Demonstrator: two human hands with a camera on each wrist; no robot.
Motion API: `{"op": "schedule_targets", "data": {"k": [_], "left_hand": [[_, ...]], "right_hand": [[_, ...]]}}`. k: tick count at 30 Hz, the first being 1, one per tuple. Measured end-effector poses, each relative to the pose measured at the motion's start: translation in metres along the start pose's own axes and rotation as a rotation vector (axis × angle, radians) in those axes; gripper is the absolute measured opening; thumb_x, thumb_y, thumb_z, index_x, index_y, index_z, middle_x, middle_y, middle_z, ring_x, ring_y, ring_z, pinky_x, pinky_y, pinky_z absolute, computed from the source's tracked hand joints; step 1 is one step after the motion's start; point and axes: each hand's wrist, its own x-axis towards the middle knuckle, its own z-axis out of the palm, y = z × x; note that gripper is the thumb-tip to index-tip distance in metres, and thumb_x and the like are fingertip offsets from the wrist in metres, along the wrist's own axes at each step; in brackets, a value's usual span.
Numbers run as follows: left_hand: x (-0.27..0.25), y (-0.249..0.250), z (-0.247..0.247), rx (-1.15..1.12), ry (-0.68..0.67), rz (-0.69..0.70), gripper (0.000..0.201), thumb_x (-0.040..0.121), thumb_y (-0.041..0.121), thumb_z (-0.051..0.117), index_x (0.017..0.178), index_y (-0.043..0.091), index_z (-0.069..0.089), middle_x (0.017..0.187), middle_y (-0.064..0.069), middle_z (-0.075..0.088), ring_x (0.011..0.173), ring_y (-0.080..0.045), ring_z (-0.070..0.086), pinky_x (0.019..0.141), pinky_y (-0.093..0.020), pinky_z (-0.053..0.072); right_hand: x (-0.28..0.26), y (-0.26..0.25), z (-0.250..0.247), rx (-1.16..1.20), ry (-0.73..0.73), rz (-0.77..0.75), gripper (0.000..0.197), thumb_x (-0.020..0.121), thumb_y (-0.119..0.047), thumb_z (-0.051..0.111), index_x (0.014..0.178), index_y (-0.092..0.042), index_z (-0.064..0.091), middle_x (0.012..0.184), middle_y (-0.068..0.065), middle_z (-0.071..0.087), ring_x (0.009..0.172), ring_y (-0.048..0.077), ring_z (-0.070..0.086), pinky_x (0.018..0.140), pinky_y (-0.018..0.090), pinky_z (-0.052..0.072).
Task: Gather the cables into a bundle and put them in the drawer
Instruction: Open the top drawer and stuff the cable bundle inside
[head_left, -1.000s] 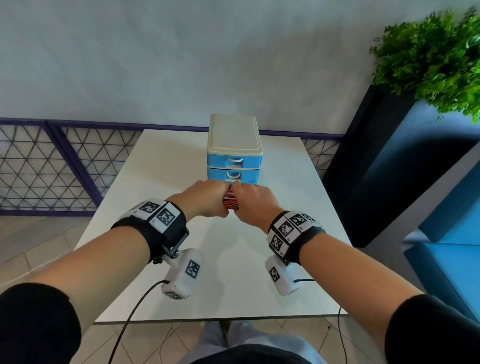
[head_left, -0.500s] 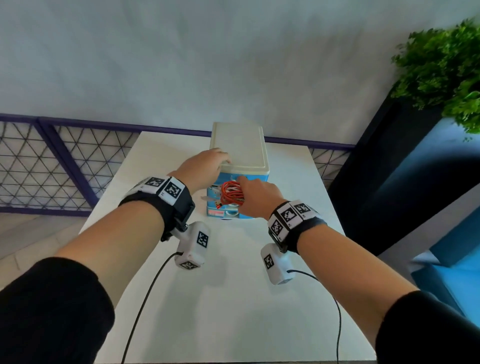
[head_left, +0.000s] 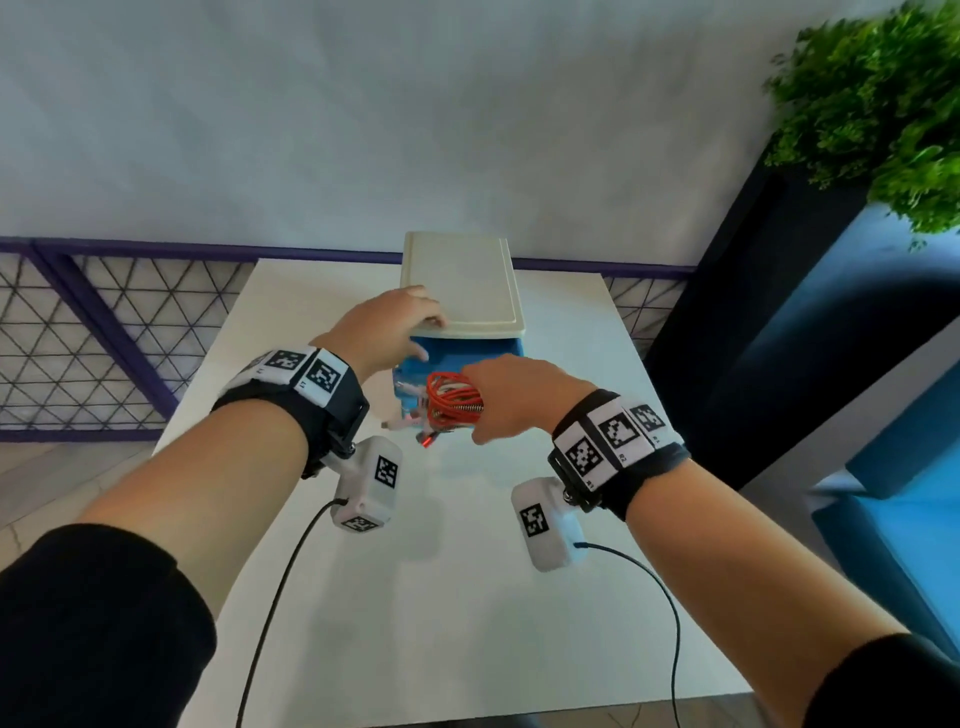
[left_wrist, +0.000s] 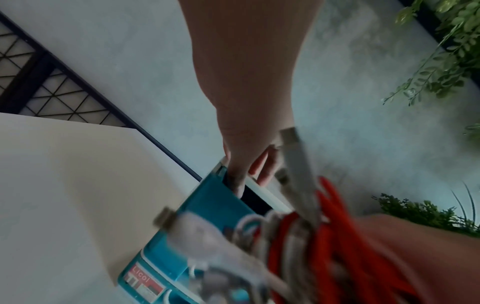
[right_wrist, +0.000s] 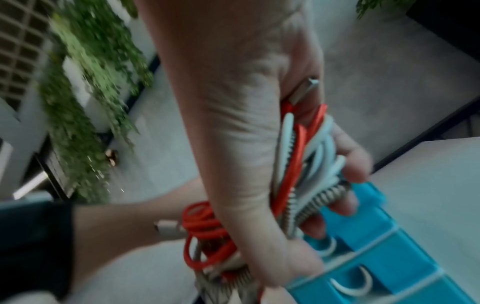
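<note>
A small drawer unit (head_left: 462, 280) with a white lid and blue drawers stands at the table's far middle. Its top drawer (head_left: 457, 353) looks pulled out a little, with a dark gap under the lid (left_wrist: 255, 199). My left hand (head_left: 392, 327) holds the lid's front left corner, fingers (left_wrist: 262, 170) on top and thumb underneath. My right hand (head_left: 511, 400) grips the bundle of red and white cables (head_left: 452, 405) just above and in front of that drawer. The right wrist view shows its fingers (right_wrist: 350, 162) curled round the coils (right_wrist: 298, 156); loose plugs (left_wrist: 293, 144) stick out.
The white table (head_left: 415, 597) spreads toward me with the wrist cameras' black leads (head_left: 280, 587) hanging over it. A dark planter with green leaves (head_left: 883, 104) and blue seating (head_left: 909, 493) stand to the right. A purple lattice rail (head_left: 104, 338) runs behind on the left.
My left hand has let go of the bundle and moved up onto the unit's lid. My right hand alone has lifted the cables up to the top drawer.
</note>
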Motion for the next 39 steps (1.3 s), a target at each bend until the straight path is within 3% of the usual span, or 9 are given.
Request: {"op": "schedule_targets", "data": {"k": [6, 10, 13, 17, 24, 29, 32, 35, 39], "left_hand": [[0.001, 0.0, -0.001, 0.127, -0.226, 0.048, 0.077, 0.061, 0.04, 0.082, 0.125, 0.012, 0.051, 0.125, -0.006, 0.046, 0.117, -0.026, 0.043, 0.098, -0.042, 0.041], [-0.001, 0.001, 0.001, 0.079, -0.258, 0.027, 0.105, 0.052, 0.049, 0.086, 0.137, 0.015, 0.035, 0.131, -0.008, 0.036, 0.125, -0.026, 0.035, 0.107, -0.043, 0.033], [-0.004, -0.005, 0.001, -0.042, -0.307, -0.018, 0.112, 0.043, 0.059, 0.082, 0.135, 0.018, 0.033, 0.133, -0.001, 0.031, 0.129, -0.023, 0.033, 0.109, -0.044, 0.033], [-0.011, -0.007, -0.01, -0.22, -0.332, -0.069, 0.087, 0.061, 0.039, 0.084, 0.133, 0.02, 0.04, 0.136, 0.007, 0.035, 0.127, -0.015, 0.038, 0.107, -0.041, 0.037], [-0.01, -0.004, -0.016, -0.299, -0.185, 0.012, 0.03, 0.09, 0.026, 0.06, 0.12, 0.028, 0.061, 0.126, 0.005, 0.06, 0.123, -0.017, 0.05, 0.091, -0.027, 0.037], [-0.012, -0.007, -0.007, -0.238, -0.168, -0.025, 0.03, 0.094, 0.023, 0.055, 0.122, 0.021, 0.063, 0.149, -0.009, 0.04, 0.138, -0.021, 0.036, 0.108, -0.027, 0.024], [-0.01, -0.011, 0.007, -0.174, -0.101, -0.058, 0.027, 0.089, 0.026, 0.061, 0.115, 0.021, 0.068, 0.148, -0.006, 0.041, 0.137, -0.026, 0.037, 0.115, -0.039, 0.026], [-0.011, -0.005, 0.019, -0.145, 0.034, -0.088, 0.023, 0.088, 0.028, 0.061, 0.108, 0.022, 0.072, 0.145, 0.0, 0.047, 0.132, -0.028, 0.035, 0.107, -0.048, 0.033], [-0.011, 0.002, 0.032, -0.106, 0.144, -0.17, 0.022, 0.088, 0.031, 0.059, 0.105, 0.024, 0.072, 0.136, 0.002, 0.047, 0.123, -0.021, 0.039, 0.088, -0.035, 0.039]], "right_hand": [[-0.037, 0.006, -0.055, 0.208, -0.115, 0.036, 0.017, 0.076, -0.021, 0.069, 0.08, -0.025, 0.052, 0.064, -0.005, 0.057, 0.044, 0.005, 0.052, 0.041, 0.017, 0.042], [-0.027, 0.014, -0.064, 0.254, 0.09, 0.207, 0.032, 0.072, -0.025, 0.069, 0.096, -0.018, 0.049, 0.078, 0.001, 0.058, 0.059, 0.013, 0.057, 0.048, 0.024, 0.044], [-0.014, 0.007, -0.047, 0.096, 0.086, 0.315, 0.042, 0.072, -0.029, 0.07, 0.104, -0.015, 0.047, 0.078, 0.0, 0.053, 0.068, 0.017, 0.055, 0.062, 0.029, 0.046], [-0.002, -0.011, -0.025, -0.133, 0.007, 0.371, 0.024, 0.083, -0.024, 0.059, 0.103, -0.012, 0.052, 0.073, -0.001, 0.048, 0.068, 0.017, 0.051, 0.068, 0.03, 0.041], [0.021, -0.032, -0.015, -0.222, 0.027, 0.334, 0.027, 0.092, -0.022, 0.049, 0.116, -0.011, 0.056, 0.113, 0.002, 0.062, 0.101, 0.019, 0.062, 0.078, 0.027, 0.044], [0.039, -0.034, -0.009, -0.144, -0.037, 0.382, 0.033, 0.094, -0.028, 0.051, 0.122, -0.009, 0.052, 0.116, 0.004, 0.061, 0.104, 0.021, 0.06, 0.085, 0.03, 0.046], [0.05, -0.031, -0.003, -0.083, -0.062, 0.448, 0.056, 0.087, -0.053, 0.057, 0.123, -0.01, 0.05, 0.115, 0.004, 0.061, 0.098, 0.02, 0.059, 0.079, 0.031, 0.045], [0.061, -0.028, 0.002, -0.038, -0.066, 0.466, 0.079, 0.076, -0.068, 0.061, 0.128, -0.011, 0.047, 0.117, 0.007, 0.06, 0.103, 0.024, 0.06, 0.085, 0.036, 0.05], [0.065, -0.026, 0.009, 0.029, 0.023, 0.534, 0.091, 0.069, -0.073, 0.063, 0.126, -0.005, 0.047, 0.111, 0.01, 0.059, 0.087, 0.022, 0.057, 0.071, 0.033, 0.048]]}}
